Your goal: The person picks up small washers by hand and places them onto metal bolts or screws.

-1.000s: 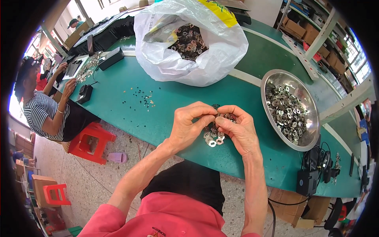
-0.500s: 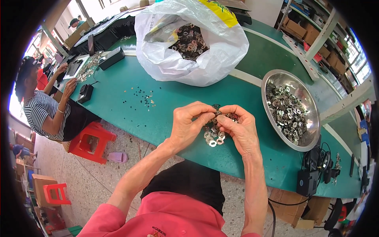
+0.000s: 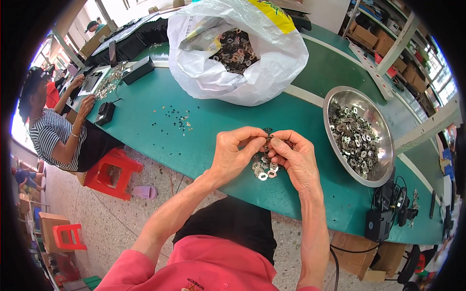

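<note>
Over the green table, my left hand [image 3: 238,153] pinches thumb and forefinger together. Facing it, my right hand [image 3: 293,157] has its thumb pressed to its curled fingers. Their tips meet at a small dark metal piece, mostly covered by the fingers, so I cannot tell which hand holds how much of it. Just below the fingertips lies a small pile of flat metal pieces [image 3: 262,170], silvery and dark, several with a slot in the middle. More such pieces [image 3: 357,140] fill a wide steel bowl [image 3: 386,154] to the right.
A big white woven bag [image 3: 199,80] of similar pieces stands open beyond my hands. Small black and coppery bits [image 3: 179,121] lie scattered to the left. Black power adapters [image 3: 378,223] with cables sit at the right edge. Another person [image 3: 58,136] works at the far left, by a red stool [image 3: 114,174].
My fingertips have shifted slightly around the small piece, the right thumb most. Both hands stay over the same spot. The bag and bowl appear a touch further right in the picture.
</note>
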`<state>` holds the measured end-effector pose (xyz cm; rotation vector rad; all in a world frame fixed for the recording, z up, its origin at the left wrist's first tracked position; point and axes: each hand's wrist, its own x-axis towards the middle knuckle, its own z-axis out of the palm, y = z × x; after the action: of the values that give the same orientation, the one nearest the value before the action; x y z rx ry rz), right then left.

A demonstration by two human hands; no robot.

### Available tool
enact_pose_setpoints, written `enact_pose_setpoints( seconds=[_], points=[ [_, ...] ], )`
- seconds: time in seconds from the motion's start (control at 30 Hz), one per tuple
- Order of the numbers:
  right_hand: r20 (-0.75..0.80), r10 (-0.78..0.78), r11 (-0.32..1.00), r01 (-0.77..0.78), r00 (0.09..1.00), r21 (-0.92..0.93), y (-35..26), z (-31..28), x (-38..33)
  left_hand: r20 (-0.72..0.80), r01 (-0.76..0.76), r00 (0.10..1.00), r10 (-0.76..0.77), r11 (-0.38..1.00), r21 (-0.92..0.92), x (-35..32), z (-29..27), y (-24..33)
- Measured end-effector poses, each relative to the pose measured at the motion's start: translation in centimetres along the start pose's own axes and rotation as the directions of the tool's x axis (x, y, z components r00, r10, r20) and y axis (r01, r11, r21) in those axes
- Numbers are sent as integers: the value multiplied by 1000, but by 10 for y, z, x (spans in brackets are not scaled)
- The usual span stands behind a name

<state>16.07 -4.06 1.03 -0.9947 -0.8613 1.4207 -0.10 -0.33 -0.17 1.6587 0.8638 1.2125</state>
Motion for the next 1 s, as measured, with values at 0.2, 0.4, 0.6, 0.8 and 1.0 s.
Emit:
enact_pose_setpoints(
  seconds=[0.2,0.4,0.6,0.8,1.0],
  points=[
    [-10,15,1000,-15,1000,-27,2,-2,0,81,121,991,-107,974,-190,1,-2,-3],
    [-33,15,1000,-16,999,-16,2,-2,1,144,190,978,-153,938,-290,2,-3,-2],
    [-43,11,1000,-12,999,-27,2,-1,1,143,185,978,-152,949,-254,2,-3,-2],
    [-45,-2,998,0,999,-57,1,-1,0,140,171,980,-139,955,-244,1,-4,1],
    [-15,4,1000,-4,1000,-13,2,-2,0,151,240,967,-204,930,-277,4,-5,0]
  ],
)
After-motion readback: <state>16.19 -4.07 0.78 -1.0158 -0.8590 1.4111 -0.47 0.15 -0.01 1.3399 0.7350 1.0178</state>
